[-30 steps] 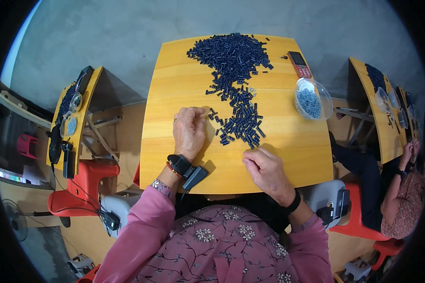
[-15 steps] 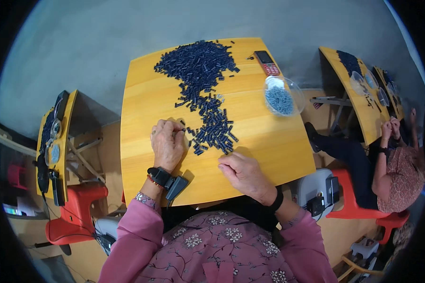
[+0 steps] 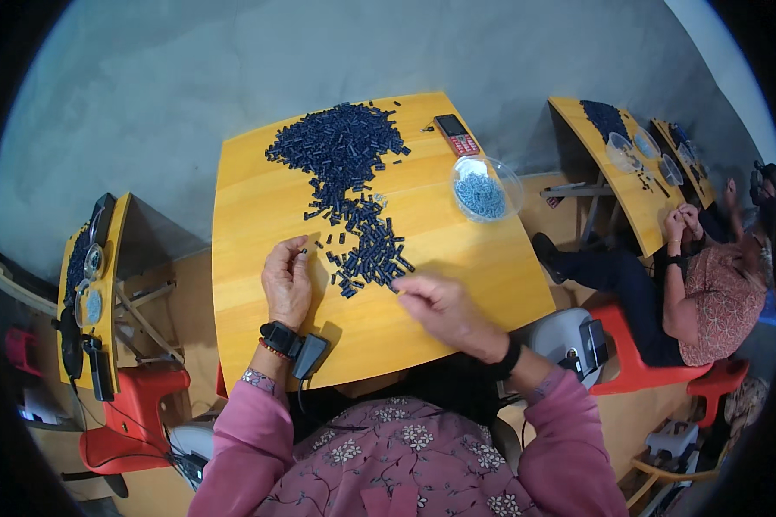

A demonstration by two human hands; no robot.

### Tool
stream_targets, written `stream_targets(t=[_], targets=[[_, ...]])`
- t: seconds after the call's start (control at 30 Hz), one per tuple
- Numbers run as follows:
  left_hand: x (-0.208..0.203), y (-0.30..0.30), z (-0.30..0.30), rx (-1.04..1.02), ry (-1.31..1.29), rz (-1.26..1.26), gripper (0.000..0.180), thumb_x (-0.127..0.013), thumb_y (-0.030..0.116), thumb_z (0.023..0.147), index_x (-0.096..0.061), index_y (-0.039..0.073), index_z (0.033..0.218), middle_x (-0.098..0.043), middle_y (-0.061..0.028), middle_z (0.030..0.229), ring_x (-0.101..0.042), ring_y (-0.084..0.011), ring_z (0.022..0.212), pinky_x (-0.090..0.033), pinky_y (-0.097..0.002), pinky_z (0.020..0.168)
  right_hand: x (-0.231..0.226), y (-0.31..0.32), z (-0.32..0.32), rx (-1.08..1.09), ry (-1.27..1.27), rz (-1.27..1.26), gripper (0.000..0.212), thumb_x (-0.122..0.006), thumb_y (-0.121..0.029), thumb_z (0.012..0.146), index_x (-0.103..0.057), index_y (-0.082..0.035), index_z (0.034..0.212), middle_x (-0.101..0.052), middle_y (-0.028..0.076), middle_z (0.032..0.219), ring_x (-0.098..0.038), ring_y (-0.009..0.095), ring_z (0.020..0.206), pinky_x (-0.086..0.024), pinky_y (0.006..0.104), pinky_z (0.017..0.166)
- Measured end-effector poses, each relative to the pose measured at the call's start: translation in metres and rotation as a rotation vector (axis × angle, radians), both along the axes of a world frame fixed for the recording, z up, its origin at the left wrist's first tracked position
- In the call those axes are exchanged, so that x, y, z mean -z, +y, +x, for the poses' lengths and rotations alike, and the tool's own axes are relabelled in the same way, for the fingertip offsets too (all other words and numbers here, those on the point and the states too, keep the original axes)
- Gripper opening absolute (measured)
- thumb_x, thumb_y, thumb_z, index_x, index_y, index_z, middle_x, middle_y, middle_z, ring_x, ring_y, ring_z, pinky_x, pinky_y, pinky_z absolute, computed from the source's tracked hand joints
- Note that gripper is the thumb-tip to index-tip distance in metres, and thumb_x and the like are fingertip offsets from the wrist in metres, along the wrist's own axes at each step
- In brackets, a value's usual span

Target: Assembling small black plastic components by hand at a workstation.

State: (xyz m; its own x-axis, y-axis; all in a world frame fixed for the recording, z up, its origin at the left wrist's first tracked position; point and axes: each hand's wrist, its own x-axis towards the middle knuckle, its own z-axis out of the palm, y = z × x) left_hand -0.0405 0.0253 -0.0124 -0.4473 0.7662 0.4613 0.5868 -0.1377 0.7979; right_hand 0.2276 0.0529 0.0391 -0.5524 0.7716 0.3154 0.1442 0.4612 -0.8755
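Observation:
Small dark-blue tube-like pieces lie in a big heap (image 3: 341, 138) at the back of my yellow wooden table (image 3: 250, 207). A looser trail of them (image 3: 371, 258) runs toward me between my hands. Left of this trail, my left hand (image 3: 286, 283) is raised a little, a small dark piece (image 3: 303, 251) pinched between its thumb and fingertips. My right hand (image 3: 448, 312) is at the trail's near right end, slightly blurred. Its fingers are curled in with the thumb against them; what they hold, if anything, is hidden.
At the back right stand a clear bowl (image 3: 481, 196) of small grey-blue pieces and a red keypad phone (image 3: 455, 135). Other tables with similar pieces are at the left (image 3: 112, 258) and right (image 3: 578, 138). A person (image 3: 722, 306) sits at the right one, on a red chair (image 3: 616, 345).
My view has shifted, so the table sits lower and further left. My left hand has turned up, bringing the pinched piece into clearer sight. My right hand stays near the trail's end.

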Motion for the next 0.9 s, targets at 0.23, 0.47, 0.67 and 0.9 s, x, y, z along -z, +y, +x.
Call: stream_targets(t=[0.23, 0.47, 0.67, 0.9], targets=[[-0.007, 0.0, 0.004, -0.073, 0.081, -0.093, 0.028, -0.059, 0.0, 0.085, -0.064, 0.001, 0.113, -0.065, -0.0149, 0.089, -0.062, -0.03, 0.084, -0.05, -0.0394, 0.077, -0.056, 0.131, 0.058, 0.3, -0.171, 0.423, 0.023, -0.063, -0.004, 0.084, -0.065, -0.001, 0.107, -0.063, 0.019, 0.097, -0.062, 0.035, 0.091, -0.05, 0.0391, 0.078], [-0.008, 0.004, 0.005, -0.143, 0.265, -0.115, 0.031, -0.057, 0.002, 0.086, -0.063, -0.002, 0.117, -0.066, -0.0188, 0.094, -0.063, -0.0325, 0.085, -0.051, -0.0404, 0.079, -0.042, 0.175, 0.069, 0.068, -0.685, 0.289, 0.053, -0.074, -0.002, 0.07, -0.062, -0.005, 0.121, -0.06, 0.02, 0.115, -0.058, 0.036, 0.108, -0.046, 0.0392, 0.096], [-0.007, 0.012, 0.005, -0.202, 0.353, -0.173, 0.024, -0.058, 0.006, 0.086, -0.067, 0.003, 0.108, -0.066, -0.0166, 0.092, -0.061, -0.0358, 0.088, -0.047, -0.045, 0.08, -0.036, 0.185, 0.062, 0.012, -0.754, 0.417, 0.041, -0.073, -0.005, 0.07, -0.065, -0.004, 0.111, -0.059, 0.021, 0.111, -0.057, 0.039, 0.108, -0.047, 0.0411, 0.094], [-0.011, 0.014, 0.008, -0.192, 0.346, -0.143, 0.018, -0.058, 0.006, 0.085, -0.069, 0.005, 0.1, -0.066, -0.0143, 0.088, -0.061, -0.0345, 0.085, -0.047, -0.0445, 0.078, -0.037, 0.186, 0.055, 0.115, -0.729, 0.223, 0.018, -0.065, 0.003, 0.07, -0.065, 0.002, 0.089, -0.065, 0.023, 0.094, -0.063, 0.038, 0.091, -0.05, 0.041, 0.079]])
